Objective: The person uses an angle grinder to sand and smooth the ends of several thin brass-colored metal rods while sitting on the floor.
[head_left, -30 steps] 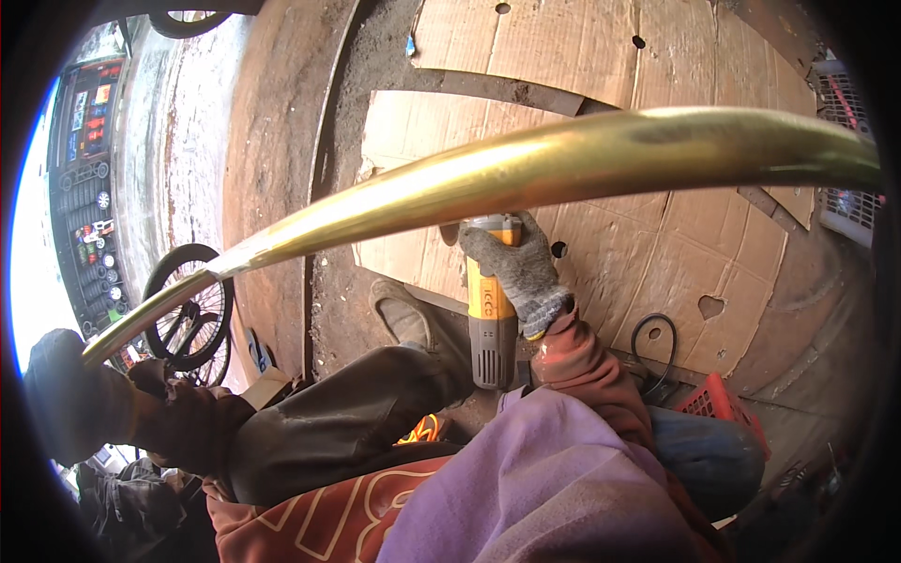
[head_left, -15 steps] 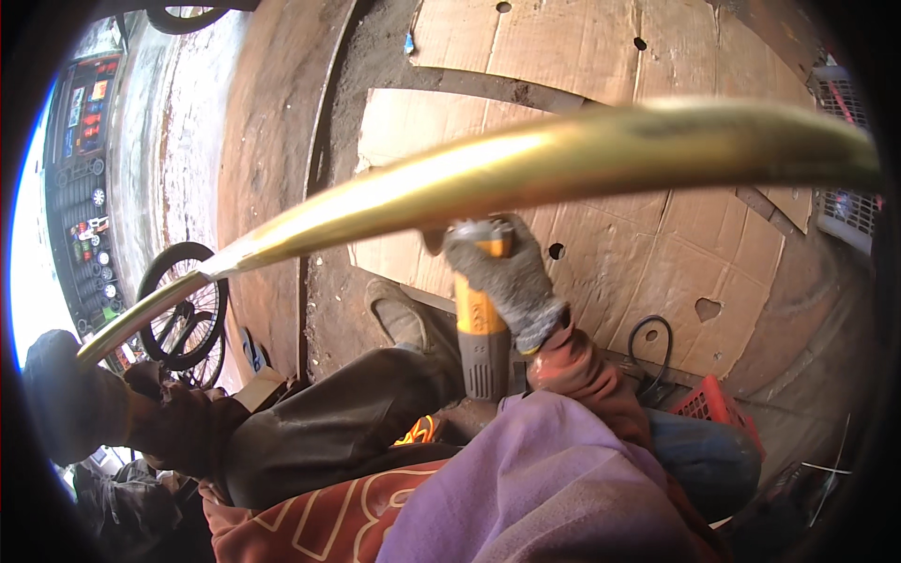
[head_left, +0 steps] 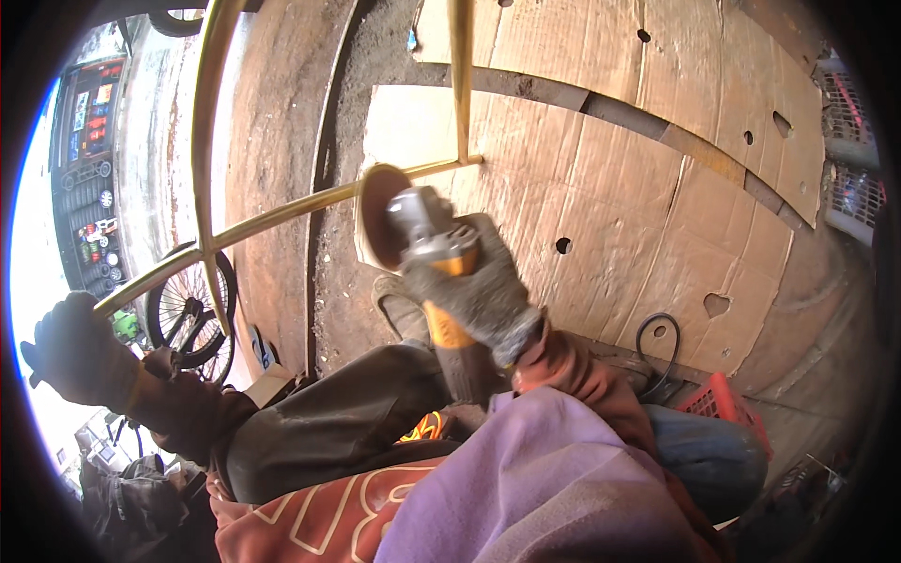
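My left hand (head_left: 80,352), in a dark glove, is closed round one end of a gold-coloured metal tube frame (head_left: 282,214). Crossing tubes run from this frame toward the far side. A yellow and grey angle grinder (head_left: 427,223) is in my right hand (head_left: 479,296), which wears a grey knit glove with its fingers wrapped round the body. The grinder's brown disc (head_left: 378,214) overlaps the long tube in view; whether they touch I cannot tell. Part of the grinder's body is hidden behind the glove.
Flattened cardboard sheets (head_left: 601,216) cover the floor ahead. A bicycle wheel (head_left: 188,310) stands at left, beyond the tube. To the right are a red plastic crate (head_left: 723,405), a black cable loop (head_left: 660,352) and pale baskets (head_left: 852,197). My shoe (head_left: 399,305) is near the grinder.
The tube frame has swung round, so its crossing tubes now show, and a tube no longer sweeps across the upper view. The grinder has tilted, its disc shifting left and up beside the frame.
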{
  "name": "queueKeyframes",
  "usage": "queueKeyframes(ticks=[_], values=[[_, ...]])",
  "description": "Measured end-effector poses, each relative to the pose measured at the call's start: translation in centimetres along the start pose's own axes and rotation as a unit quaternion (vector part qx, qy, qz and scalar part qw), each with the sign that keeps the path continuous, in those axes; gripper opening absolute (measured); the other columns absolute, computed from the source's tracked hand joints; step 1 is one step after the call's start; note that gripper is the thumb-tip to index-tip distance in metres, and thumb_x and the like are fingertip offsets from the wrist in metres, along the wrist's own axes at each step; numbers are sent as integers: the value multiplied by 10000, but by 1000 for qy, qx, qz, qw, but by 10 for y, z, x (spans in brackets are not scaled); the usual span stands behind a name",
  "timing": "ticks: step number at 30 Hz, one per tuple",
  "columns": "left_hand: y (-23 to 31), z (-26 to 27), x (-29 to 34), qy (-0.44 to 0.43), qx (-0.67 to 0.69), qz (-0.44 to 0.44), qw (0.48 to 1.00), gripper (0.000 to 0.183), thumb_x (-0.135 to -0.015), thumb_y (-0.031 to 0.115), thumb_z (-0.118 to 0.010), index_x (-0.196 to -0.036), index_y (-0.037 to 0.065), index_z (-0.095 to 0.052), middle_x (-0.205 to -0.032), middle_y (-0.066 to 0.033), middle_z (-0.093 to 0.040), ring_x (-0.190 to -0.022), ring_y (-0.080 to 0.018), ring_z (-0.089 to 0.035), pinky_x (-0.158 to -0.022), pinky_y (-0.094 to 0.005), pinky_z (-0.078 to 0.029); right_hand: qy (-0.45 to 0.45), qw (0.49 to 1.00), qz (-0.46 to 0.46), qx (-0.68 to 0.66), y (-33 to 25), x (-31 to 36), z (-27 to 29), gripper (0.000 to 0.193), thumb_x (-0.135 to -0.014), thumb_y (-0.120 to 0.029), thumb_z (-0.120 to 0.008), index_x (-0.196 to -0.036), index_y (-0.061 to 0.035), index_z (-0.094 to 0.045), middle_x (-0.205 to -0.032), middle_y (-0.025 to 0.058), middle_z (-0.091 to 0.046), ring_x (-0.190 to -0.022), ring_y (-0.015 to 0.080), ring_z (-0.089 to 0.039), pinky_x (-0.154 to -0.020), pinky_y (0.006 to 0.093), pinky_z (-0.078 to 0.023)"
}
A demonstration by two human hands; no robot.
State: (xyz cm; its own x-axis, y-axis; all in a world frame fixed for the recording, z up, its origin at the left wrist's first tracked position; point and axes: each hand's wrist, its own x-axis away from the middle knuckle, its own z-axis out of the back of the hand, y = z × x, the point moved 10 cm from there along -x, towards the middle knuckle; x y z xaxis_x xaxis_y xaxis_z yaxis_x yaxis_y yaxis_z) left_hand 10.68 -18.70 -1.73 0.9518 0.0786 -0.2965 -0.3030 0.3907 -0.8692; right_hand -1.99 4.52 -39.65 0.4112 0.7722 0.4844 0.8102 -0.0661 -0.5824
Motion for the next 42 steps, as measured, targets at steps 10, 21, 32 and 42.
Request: queueKeyframes(ticks=[10, 21, 32, 42], values=[[-2, -71, 21, -223, -183, 9, 958, 200, -989, 175, -503, -812, 93, -545, -808, -62, -540, -790, -209, -543, -823, -401, -442, 68, 996, 9, 48, 17, -20, 40, 496, -814, -166, -868, -1092, -36, -479, -964, 97, -680, -783, 154, -680, -669, 309, -587], [-3, -76, 46, -133, -45, 40, 989, 226, -984, 168, -494, -766, 107, -491, -729, -46, -487, -724, -216, -512, -817, -413, -435, 91, 991, 20, 93, 14, -19, 38, 532, -791, -233, -877, -1106, -40, -495, -957, 109, -688, -803, 150, -689, -686, 310, -591], [-38, -71, 50, 109, 897, 227, 363, 416, -1087, 335, -298, -767, 101, -424, -675, -43, -373, -610, -202, -356, -632, -399, -359, 31, 999, 27, 27, -4, -12, 13, 535, -818, -204, -869, -1132, -15, -479, -992, 107, -672, -823, 144, -672, -677, 299, -580], [-14, -40, 7, 131, 963, 162, 171, 492, -1077, 488, -332, -705, 178, -421, -620, 25, -336, -542, -145, -288, -576, -354, -287, -5, 996, 39, 85, -29, 9, -20, 485, -806, -136, -868, -1131, -52, -518, -970, 65, -677, -800, 121, -669, -681, 296, -575]])
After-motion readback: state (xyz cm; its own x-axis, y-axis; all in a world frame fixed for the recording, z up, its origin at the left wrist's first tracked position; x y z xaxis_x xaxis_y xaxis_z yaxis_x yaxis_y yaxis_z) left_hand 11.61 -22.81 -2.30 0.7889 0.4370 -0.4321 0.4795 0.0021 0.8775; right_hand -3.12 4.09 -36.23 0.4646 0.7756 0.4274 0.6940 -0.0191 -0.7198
